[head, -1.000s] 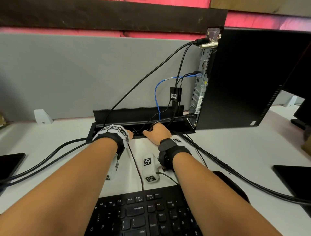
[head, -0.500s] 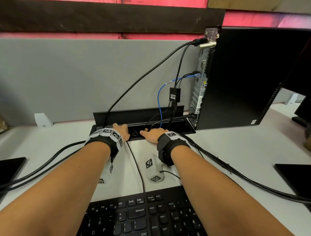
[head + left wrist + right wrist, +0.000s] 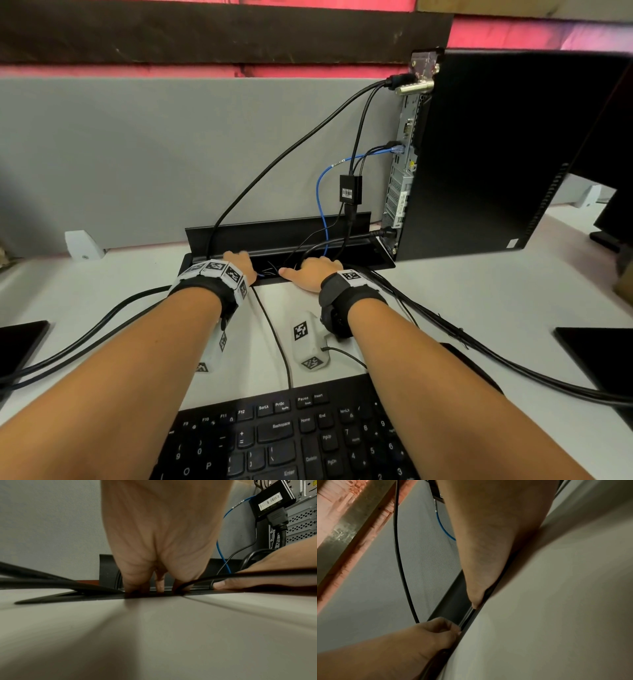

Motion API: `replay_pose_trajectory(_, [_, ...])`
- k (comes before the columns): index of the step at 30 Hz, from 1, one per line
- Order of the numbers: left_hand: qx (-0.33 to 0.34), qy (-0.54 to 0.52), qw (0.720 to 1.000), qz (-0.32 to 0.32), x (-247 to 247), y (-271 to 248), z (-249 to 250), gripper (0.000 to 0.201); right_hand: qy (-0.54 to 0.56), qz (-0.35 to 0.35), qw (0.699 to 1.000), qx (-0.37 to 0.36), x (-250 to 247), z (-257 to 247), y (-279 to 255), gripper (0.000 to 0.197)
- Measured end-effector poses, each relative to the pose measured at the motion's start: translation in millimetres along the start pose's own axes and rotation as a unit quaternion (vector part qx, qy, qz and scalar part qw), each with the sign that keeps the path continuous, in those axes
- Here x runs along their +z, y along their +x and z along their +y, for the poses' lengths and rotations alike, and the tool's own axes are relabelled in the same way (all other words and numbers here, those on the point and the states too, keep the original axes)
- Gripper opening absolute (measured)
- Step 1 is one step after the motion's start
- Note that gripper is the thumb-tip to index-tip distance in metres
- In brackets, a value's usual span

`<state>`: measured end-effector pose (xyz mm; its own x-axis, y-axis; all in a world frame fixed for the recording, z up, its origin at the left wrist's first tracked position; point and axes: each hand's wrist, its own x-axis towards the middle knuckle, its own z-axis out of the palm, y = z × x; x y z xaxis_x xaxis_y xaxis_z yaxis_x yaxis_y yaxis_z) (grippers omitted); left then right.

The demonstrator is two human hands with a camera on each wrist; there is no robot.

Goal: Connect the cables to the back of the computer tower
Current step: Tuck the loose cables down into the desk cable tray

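Reaching into the desk's cable tray (image 3: 219, 236), both the left hand (image 3: 239, 262) and right hand (image 3: 313, 272) have fingers dipped inside, can't tell what they're holding, while the cables (image 3: 354, 137) hang plugged into the tower (image 3: 496, 154) just right.

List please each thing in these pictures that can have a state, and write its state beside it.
Cable tray lid: open, raised at the back.
Blue cable: plugged into the computer tower, runs down into the tray.
Black adapter box: hangs on its cables, off the desk.
Left hand: fingers dip into the tray, grip unclear.
Right hand: fingers in the tray, grip hidden.
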<state>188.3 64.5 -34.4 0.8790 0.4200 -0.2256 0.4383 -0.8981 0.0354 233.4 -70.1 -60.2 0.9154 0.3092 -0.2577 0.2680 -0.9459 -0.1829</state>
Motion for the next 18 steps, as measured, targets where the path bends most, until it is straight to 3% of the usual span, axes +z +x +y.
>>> replay_pose_trajectory(3, [0.001, -0.015, 1.0, 0.02, -1.3, -4.0, -2.4, 0.046, 0.003, -0.003, 1.0, 0.008, -0.4, -1.0, 1.8, 0.075])
replay_pose_trajectory(8, [0.028, 0.044, 0.998, -0.04, -4.5, 0.2, -4.4, 0.031, -0.02, -0.028, 0.999, 0.032, -2.0, -6.2, 6.3, 0.077])
replay_pose_trajectory(12, [0.054, 0.067, 0.995, -0.041, -3.7, -9.9, -3.0, 0.041, -0.017, -0.035, 0.999, 0.038, -1.4, -7.6, 8.3, 0.076])
replay_pose_trajectory(18, [0.036, 0.074, 0.994, -0.074, -8.2, -23.4, 5.9, 0.044, 0.012, -0.017, 1.0, 0.023, 6.0, -2.3, 12.6, 0.077])
